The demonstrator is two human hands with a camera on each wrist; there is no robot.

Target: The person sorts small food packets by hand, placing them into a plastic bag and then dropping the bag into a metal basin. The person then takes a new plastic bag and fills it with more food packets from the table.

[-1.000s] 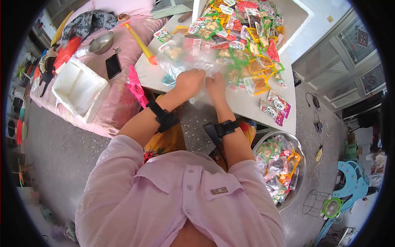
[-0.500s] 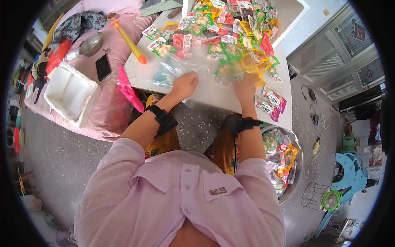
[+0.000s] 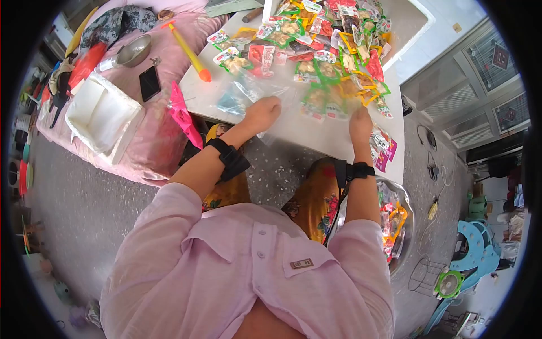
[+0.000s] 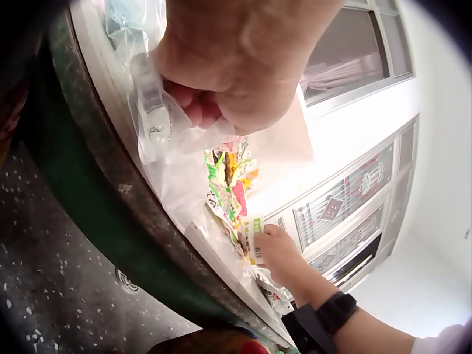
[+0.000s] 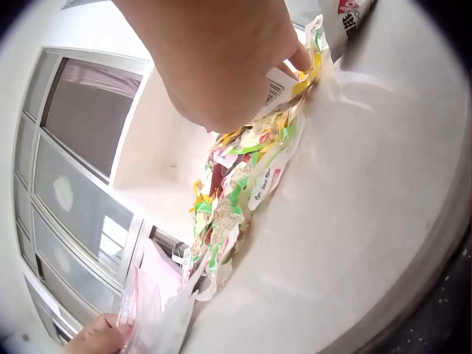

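Note:
My left hand point(image 3: 262, 114) grips the edge of a clear plastic bag point(image 3: 243, 93) near the table's front edge. A pale blue-green thing point(image 3: 228, 104) shows through or beside the bag. To the right, my right hand point(image 3: 361, 127) pinches a snack packet point(image 5: 276, 88) with a yellow edge and a barcode, seen in the right wrist view. In the left wrist view the packet point(image 4: 254, 240) stands up from the fingers. Green-edged packets point(image 3: 324, 101) lie between the two hands, and red-and-white packets point(image 3: 384, 144) lie beside the right hand.
A large heap of snack packets point(image 3: 316, 28) spills from a white foam box point(image 3: 418, 34) on the table point(image 3: 197, 99). A metal basin point(image 3: 407, 226) of packets stands below right. Left is a pink-covered bed point(image 3: 161, 152) with a foam tray point(image 3: 101, 116) and phone point(image 3: 149, 83).
My right hand has moved away from my left hand to the right and taken hold of the yellow-edged packet. My left hand stays on the bag, which has sunk flatter.

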